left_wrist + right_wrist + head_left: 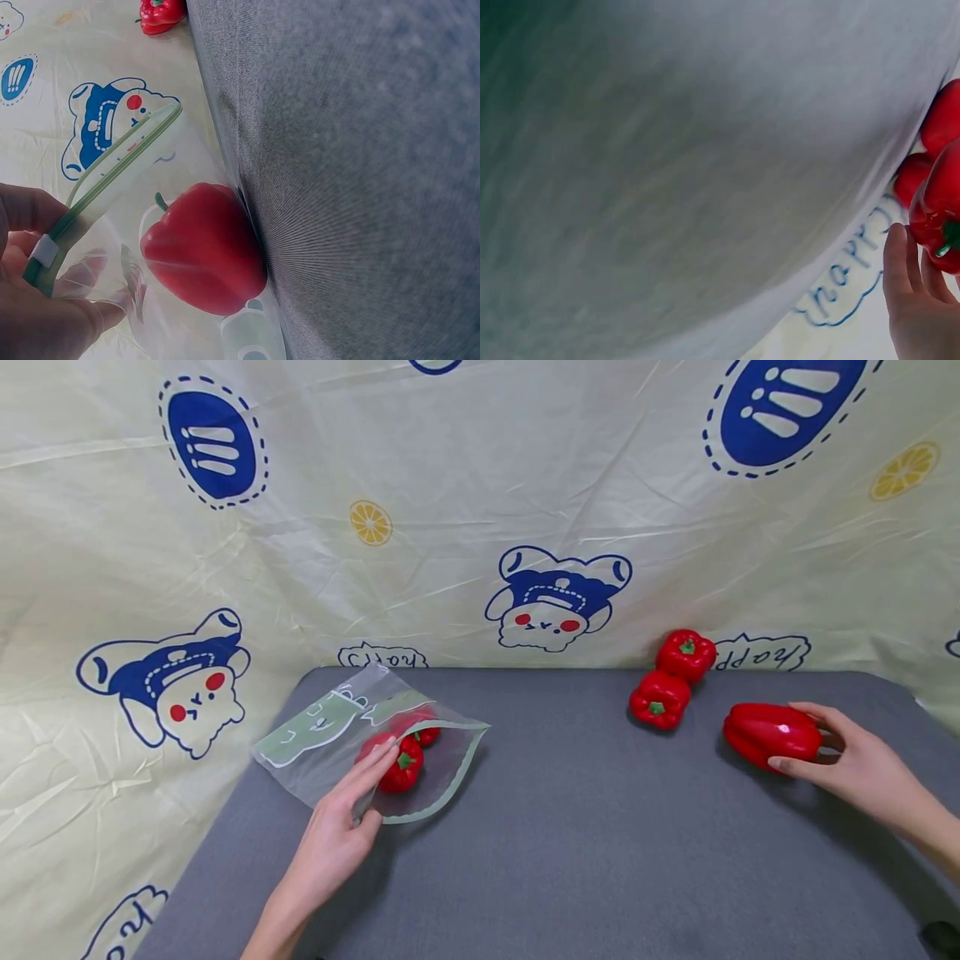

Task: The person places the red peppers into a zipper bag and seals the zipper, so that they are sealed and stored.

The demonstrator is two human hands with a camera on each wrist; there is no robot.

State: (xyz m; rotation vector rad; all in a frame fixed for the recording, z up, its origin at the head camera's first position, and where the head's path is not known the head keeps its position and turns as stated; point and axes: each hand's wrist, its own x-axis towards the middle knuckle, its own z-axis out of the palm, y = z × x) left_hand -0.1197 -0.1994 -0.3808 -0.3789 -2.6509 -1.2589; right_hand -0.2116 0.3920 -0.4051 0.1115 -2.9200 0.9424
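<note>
Left hand: the left hand (339, 833) is partly closed at the mouth of the bag, thumb and fingers holding its green-edged rim near a white slider (45, 250).
Clear bag: the bag (318, 727) lies on the left part of the desk (555, 843), its mouth toward the desk's middle.
Bagged peppers: at least two red peppers (402, 768) are inside, the nearer one's green stem showing.
Right hand: the right hand (870, 768) is curved around the stem end of the held pepper (772, 735), thumb and fingers on opposite sides.
Held pepper: it is on its side at the right; whether it touches the desk cannot be told.
Loose pair: a front pepper (659, 700) and a back pepper (687, 655) touch near the far edge, left of the held one.
Backdrop: a pale printed cloth (435, 452) spans behind the desk.
</note>
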